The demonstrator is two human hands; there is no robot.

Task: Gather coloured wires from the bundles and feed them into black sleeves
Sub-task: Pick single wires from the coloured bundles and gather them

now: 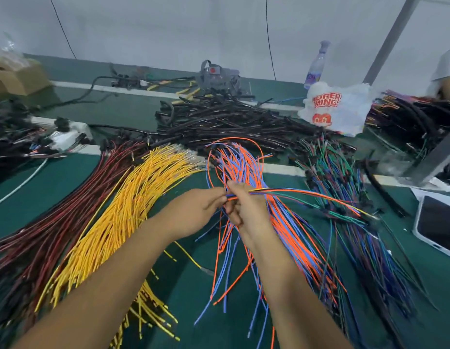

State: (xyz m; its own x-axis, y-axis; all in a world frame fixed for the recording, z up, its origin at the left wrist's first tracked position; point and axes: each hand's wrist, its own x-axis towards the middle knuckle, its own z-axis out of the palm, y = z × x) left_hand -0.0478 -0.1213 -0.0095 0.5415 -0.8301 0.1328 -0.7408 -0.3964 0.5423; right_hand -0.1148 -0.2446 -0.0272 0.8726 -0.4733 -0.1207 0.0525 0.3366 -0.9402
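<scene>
Right hand [245,205] grips a small gathered set of wires [302,195]; left hand [196,210] pinches their end. Beneath: orange-and-blue wire bundle [244,165]. Yellow bundle [123,210] left, black sleeves [226,122] behind, on green counter [68,177]. White wall [168,28] beyond.

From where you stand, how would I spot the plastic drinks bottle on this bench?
Look to the far edge of the green bench, right of centre, against the pale wall. Behind the crumpled white bag with red lettering stands the clear bottle. It is the only upright thing there, with a purple label, while everything around it is loose wire.
</scene>
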